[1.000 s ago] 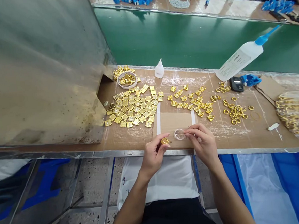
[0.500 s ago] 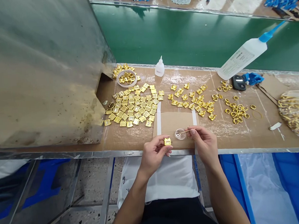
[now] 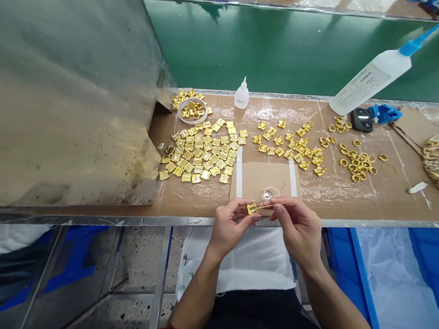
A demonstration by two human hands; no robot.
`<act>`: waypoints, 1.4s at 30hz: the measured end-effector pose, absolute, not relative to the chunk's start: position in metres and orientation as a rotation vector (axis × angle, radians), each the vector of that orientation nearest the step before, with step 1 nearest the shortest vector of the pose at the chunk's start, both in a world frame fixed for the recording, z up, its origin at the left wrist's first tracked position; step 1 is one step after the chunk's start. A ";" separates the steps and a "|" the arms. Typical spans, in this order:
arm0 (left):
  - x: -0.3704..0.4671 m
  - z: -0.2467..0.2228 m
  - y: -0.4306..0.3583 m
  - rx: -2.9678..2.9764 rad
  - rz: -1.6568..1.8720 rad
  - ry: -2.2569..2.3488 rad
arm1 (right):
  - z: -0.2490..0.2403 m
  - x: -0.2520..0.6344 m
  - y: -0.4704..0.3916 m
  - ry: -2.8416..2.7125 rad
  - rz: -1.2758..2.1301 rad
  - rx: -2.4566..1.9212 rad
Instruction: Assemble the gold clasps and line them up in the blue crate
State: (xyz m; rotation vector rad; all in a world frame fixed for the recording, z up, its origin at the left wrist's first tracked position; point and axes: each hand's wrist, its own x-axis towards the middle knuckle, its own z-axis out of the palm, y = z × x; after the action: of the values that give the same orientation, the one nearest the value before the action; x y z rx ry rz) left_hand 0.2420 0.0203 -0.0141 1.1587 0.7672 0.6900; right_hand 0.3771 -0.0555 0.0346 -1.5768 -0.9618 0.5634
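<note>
Between the thumb and fingers of my left hand (image 3: 229, 229) is a small square gold metal piece (image 3: 252, 209). My right hand (image 3: 299, 226) pinches a thin wooden stick (image 3: 269, 205), whose tip reaches the gold piece; whether it touches I cannot tell. Just beyond the stick sits a small clear round dish (image 3: 270, 193) on a cardboard pad (image 3: 267, 173) edged with white tape strips. Many flat gold pieces (image 3: 203, 153) lie in rows to the left of the pad. Gold pieces with rings attached (image 3: 297, 149) are scattered to its right.
Farther right are loose gold rings (image 3: 358, 165), a black device (image 3: 362, 120) and a large leaning bottle (image 3: 371, 81) with a blue nozzle. A small white bottle (image 3: 241, 95) stands at the back. A tape roll (image 3: 192, 111) lies over gold parts beside a big metal box (image 3: 68, 105).
The stick in my right hand has left the clear dish and moved to the gold piece in my left hand. The camera view has shifted slightly.
</note>
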 end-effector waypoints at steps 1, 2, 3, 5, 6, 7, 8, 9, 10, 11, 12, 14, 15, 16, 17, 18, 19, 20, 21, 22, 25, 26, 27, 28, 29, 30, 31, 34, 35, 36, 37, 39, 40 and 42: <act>0.242 -0.014 0.020 1.158 0.692 0.757 | 0.034 0.376 -0.054 -0.966 0.571 -1.569; 0.242 -0.014 0.020 1.160 0.695 0.748 | 0.032 0.375 -0.053 -0.971 0.579 -1.564; 0.242 -0.014 0.020 1.164 0.696 0.744 | 0.032 0.375 -0.053 -0.975 0.586 -1.565; 0.242 -0.014 0.021 1.177 0.691 0.742 | 0.030 0.374 -0.052 -0.978 0.593 -1.576; 0.242 -0.015 0.021 1.183 0.690 0.743 | 0.029 0.374 -0.053 -0.983 0.594 -1.584; 0.242 -0.015 0.021 1.188 0.689 0.744 | 0.028 0.374 -0.053 -0.992 0.593 -1.591; 0.242 -0.015 0.021 1.191 0.690 0.745 | 0.028 0.374 -0.053 -1.004 0.588 -1.598; 0.242 -0.015 0.021 1.195 0.693 0.745 | 0.027 0.374 -0.053 -1.021 0.576 -1.601; 0.242 -0.016 0.021 1.199 0.696 0.744 | 0.027 0.374 -0.053 -1.041 0.560 -1.606; 0.242 -0.016 0.021 1.203 0.698 0.742 | 0.027 0.374 -0.053 -1.063 0.541 -1.611; 0.242 -0.016 0.021 1.205 0.700 0.737 | 0.027 0.374 -0.053 -1.087 0.521 -1.618; 0.242 -0.016 0.021 1.209 0.708 0.727 | 0.028 0.374 -0.052 -1.136 0.488 -1.632; 0.242 -0.016 0.020 1.211 0.713 0.725 | 0.029 0.375 -0.051 -1.155 0.481 -1.639; 0.242 -0.015 0.020 1.216 0.719 0.725 | 0.029 0.375 -0.051 -1.167 0.482 -1.644; 0.242 -0.015 0.020 1.222 0.723 0.728 | 0.030 0.375 -0.051 -1.172 0.488 -1.645; 0.242 -0.015 0.020 1.230 0.722 0.733 | 0.031 0.375 -0.051 -1.168 0.496 -1.644; 0.242 -0.015 0.021 1.238 0.719 0.736 | 0.031 0.375 -0.051 -1.161 0.504 -1.642; 0.242 -0.015 0.021 1.245 0.715 0.740 | 0.031 0.375 -0.051 -1.153 0.509 -1.639; 0.241 -0.015 0.021 1.251 0.710 0.742 | 0.031 0.374 -0.051 -1.141 0.511 -1.638; 0.241 -0.015 0.021 1.256 0.707 0.742 | 0.031 0.374 -0.051 -1.131 0.512 -1.638; 0.241 -0.015 0.021 1.266 0.708 0.742 | 0.028 0.373 -0.052 -1.102 0.509 -1.650; 0.241 -0.015 0.021 1.265 0.710 0.742 | 0.027 0.372 -0.052 -1.096 0.506 -1.654; 0.241 -0.015 0.021 1.262 0.712 0.741 | 0.026 0.372 -0.052 -1.091 0.502 -1.657; 0.241 -0.015 0.021 1.259 0.714 0.738 | 0.025 0.372 -0.052 -1.087 0.496 -1.656; 0.241 -0.016 0.021 1.256 0.717 0.735 | 0.024 0.372 -0.052 -1.084 0.492 -1.656; 0.241 -0.016 0.021 1.255 0.721 0.731 | 0.024 0.372 -0.053 -1.085 0.491 -1.654; 0.241 -0.016 0.021 1.257 0.728 0.727 | 0.024 0.372 -0.053 -1.089 0.488 -1.652; 0.241 -0.016 0.021 1.268 0.743 0.724 | 0.026 0.373 -0.052 -1.117 0.482 -1.647; 0.241 -0.016 0.021 1.271 0.743 0.724 | 0.026 0.373 -0.052 -1.123 0.483 -1.644; 0.241 -0.016 0.020 1.272 0.741 0.725 | 0.027 0.373 -0.052 -1.123 0.485 -1.640; 0.241 -0.016 0.020 1.274 0.737 0.727 | 0.027 0.373 -0.052 -1.118 0.490 -1.635; 0.241 -0.016 0.020 1.277 0.734 0.727 | 0.027 0.372 -0.052 -1.097 0.497 -1.621; 0.241 -0.016 0.020 1.279 0.735 0.726 | 0.026 0.372 -0.052 -1.085 0.499 -1.613; 0.241 -0.017 0.020 1.288 0.742 0.724 | 0.025 0.371 -0.052 -1.062 0.510 -1.605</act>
State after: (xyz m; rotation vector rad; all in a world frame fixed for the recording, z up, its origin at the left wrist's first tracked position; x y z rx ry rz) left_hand 0.2410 0.0198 -0.0172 1.2876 0.7240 0.7415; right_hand 0.3713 -0.0521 0.0249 -1.6054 -1.0619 0.5099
